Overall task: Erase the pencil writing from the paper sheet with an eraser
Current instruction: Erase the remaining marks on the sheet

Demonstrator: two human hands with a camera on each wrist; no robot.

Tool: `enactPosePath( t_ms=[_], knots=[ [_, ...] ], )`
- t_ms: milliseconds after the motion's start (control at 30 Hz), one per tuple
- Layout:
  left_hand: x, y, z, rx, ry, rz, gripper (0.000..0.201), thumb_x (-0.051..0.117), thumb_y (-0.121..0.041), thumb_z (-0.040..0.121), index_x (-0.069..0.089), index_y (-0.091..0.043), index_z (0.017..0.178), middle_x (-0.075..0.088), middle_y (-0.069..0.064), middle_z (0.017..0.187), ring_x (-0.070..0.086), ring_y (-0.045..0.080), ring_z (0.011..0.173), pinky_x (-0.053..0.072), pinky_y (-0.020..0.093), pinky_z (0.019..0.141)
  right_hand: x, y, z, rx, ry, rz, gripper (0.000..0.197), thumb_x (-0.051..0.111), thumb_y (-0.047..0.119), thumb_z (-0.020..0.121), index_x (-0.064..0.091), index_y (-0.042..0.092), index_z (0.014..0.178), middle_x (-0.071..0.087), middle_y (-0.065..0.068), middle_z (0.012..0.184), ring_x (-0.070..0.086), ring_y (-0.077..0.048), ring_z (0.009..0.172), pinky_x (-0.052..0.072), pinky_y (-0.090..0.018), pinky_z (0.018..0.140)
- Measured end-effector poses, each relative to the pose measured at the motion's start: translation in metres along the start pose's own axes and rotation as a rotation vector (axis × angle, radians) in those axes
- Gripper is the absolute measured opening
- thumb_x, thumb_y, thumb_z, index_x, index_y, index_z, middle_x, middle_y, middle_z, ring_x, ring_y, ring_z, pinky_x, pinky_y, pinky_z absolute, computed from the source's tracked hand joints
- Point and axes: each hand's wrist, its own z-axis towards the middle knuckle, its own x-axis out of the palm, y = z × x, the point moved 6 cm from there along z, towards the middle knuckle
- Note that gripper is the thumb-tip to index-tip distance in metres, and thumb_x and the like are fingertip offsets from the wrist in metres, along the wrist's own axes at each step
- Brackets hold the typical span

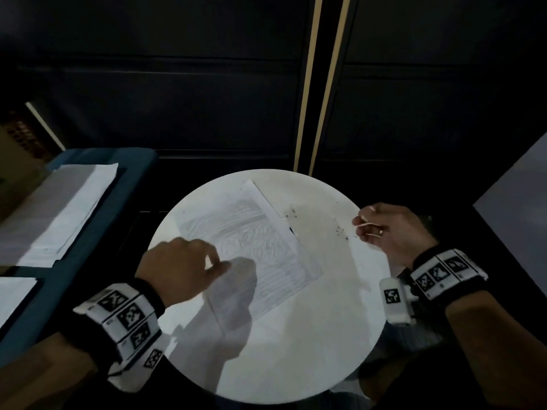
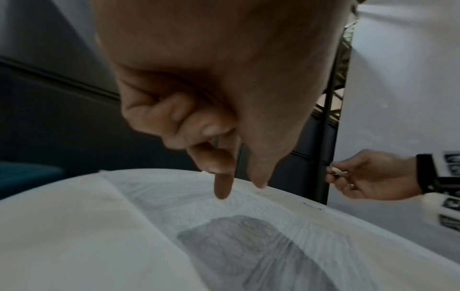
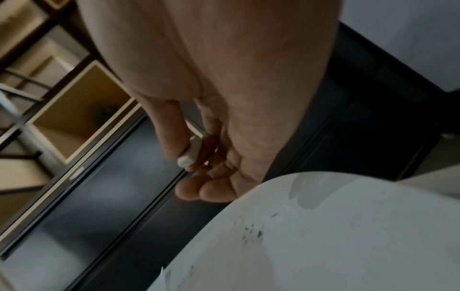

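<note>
Paper sheet (image 1: 251,247): laid flat and slantwise on the round white tabletop (image 1: 296,350), covered in grey pencil writing (image 1: 245,229); a second sheet edge (image 1: 275,199) is seen beneath its far corner.
Left hand (image 1: 180,270): held over the near-left part of the sheet, nothing gripped; index finger and thumb are stretched downward, the other fingers curled in. Whether the fingertip (image 2: 222,194) touches the paper cannot be told; a shadow is cast on the sheet below it.
Right hand (image 1: 390,229): raised at the tabletop's right edge, well apart from the sheet, fingers curled.
Eraser (image 3: 190,155): a small white piece, pinched between the right thumb and fingers, clear of the paper.
Eraser crumbs (image 1: 343,232): dark specks scattered on the tabletop between sheet and right hand.
Side surface (image 1: 74,276): blue, at left, with other papers (image 1: 68,208) laid on it.
</note>
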Motion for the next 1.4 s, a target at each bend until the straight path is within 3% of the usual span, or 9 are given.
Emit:
enactPosePath(
  t_ms=[67, 233, 400, 467, 667, 833, 1000, 1200, 1400],
  knots=[
    [-0.003, -0.018, 0.012, 0.133, -0.106, 0.034, 0.053, 0.048, -0.079, 0.092, 0.061, -0.043, 0.128, 0.067, -0.01, 0.123, 0.067, 0.017, 0.111, 0.054, 0.033, 0.089, 0.008, -0.008, -0.016, -0.05, 0.027, -0.152, 0.018, 0.065, 0.002, 0.096, 0.066, 0.006, 0.079, 0.068, -0.013, 0.081, 0.064, -0.022, 0.068, 0.053, -0.033, 0.072],
    [0.038, -0.079, 0.032, 0.484, 0.077, 0.023, 0.091, 0.027, -0.094, 0.075, 0.013, -0.057, 0.157, 0.012, -0.015, 0.171, 0.011, 0.022, 0.159, 0.022, 0.048, 0.126, 0.053, -0.034, -0.046, -0.178, 0.173, -0.671, 0.003, 0.08, 0.013, 0.089, 0.082, 0.012, 0.091, 0.077, -0.002, 0.077, 0.07, -0.013, 0.063, 0.056, -0.024, 0.061],
    [0.044, -0.104, 0.034, 0.515, 0.001, 0.15, 0.079, 0.041, -0.089, 0.085, 0.018, -0.056, 0.153, 0.021, -0.008, 0.167, 0.029, 0.031, 0.148, 0.032, 0.054, 0.115, 0.06, -0.046, -0.039, -0.242, 0.139, -1.098, 0.024, 0.063, 0.018, 0.1, 0.077, 0.016, 0.12, 0.063, 0.002, 0.1, 0.067, -0.021, 0.103, 0.049, -0.027, 0.096],
    [0.04, -0.108, 0.037, 0.504, -0.06, 0.158, 0.085, 0.043, -0.091, 0.082, 0.022, -0.048, 0.153, 0.024, -0.008, 0.163, 0.031, 0.029, 0.145, 0.031, 0.055, 0.115, 0.056, -0.048, -0.035, -0.257, 0.099, -1.167, 0.026, 0.064, 0.015, 0.097, 0.076, 0.017, 0.12, 0.061, 0.004, 0.096, 0.062, -0.021, 0.11, 0.04, -0.018, 0.094],
    [0.055, -0.119, 0.049, 0.515, 0.204, -0.021, 0.091, 0.054, -0.078, 0.088, 0.001, -0.055, 0.159, -0.014, -0.016, 0.173, -0.019, 0.027, 0.16, -0.003, 0.075, 0.12, 0.064, -0.041, -0.025, -0.344, 0.019, -1.217, 0.005, 0.075, 0.018, 0.089, 0.076, 0.021, 0.086, 0.07, 0.009, 0.079, 0.06, -0.011, 0.087, 0.046, -0.02, 0.081],
    [0.058, -0.122, 0.055, 0.499, 0.245, -0.027, 0.096, 0.058, -0.075, 0.087, -0.005, -0.06, 0.157, -0.023, -0.018, 0.171, -0.027, 0.027, 0.157, -0.009, 0.078, 0.117, 0.075, -0.039, -0.013, -0.321, 0.043, -1.275, 0.005, 0.076, 0.025, 0.089, 0.078, 0.022, 0.092, 0.069, 0.007, 0.085, 0.063, -0.013, 0.092, 0.051, -0.026, 0.084],
    [0.062, -0.124, 0.057, 0.5, 0.256, -0.037, 0.101, 0.061, -0.075, 0.083, -0.006, -0.06, 0.157, -0.026, -0.016, 0.171, -0.029, 0.03, 0.156, -0.012, 0.08, 0.114, 0.087, -0.052, -0.027, -0.298, 0.221, -1.288, 0.019, 0.077, 0.022, 0.084, 0.068, 0.023, 0.067, 0.065, 0.009, 0.069, 0.066, -0.019, 0.083, 0.057, -0.035, 0.081],
    [0.064, -0.123, 0.058, 0.492, 0.287, -0.045, 0.101, 0.061, -0.074, 0.084, -0.009, -0.06, 0.156, -0.029, -0.017, 0.169, -0.034, 0.029, 0.155, -0.015, 0.079, 0.113, 0.082, -0.012, -0.011, -0.37, 0.132, -1.245, 0.023, 0.082, 0.023, 0.083, 0.069, 0.027, 0.064, 0.062, 0.015, 0.057, 0.063, -0.009, 0.073, 0.048, -0.023, 0.077],
    [0.061, -0.124, 0.064, 0.541, 0.295, 0.022, 0.098, 0.058, -0.073, 0.087, -0.009, -0.06, 0.157, -0.029, -0.015, 0.17, -0.031, 0.031, 0.155, -0.013, 0.08, 0.113, 0.107, -0.044, -0.042, -0.294, 0.365, -1.302, 0.022, 0.076, 0.02, 0.086, 0.073, 0.016, 0.065, 0.066, 0.007, 0.058, 0.061, -0.009, 0.063, 0.047, -0.019, 0.075]
  ],
)
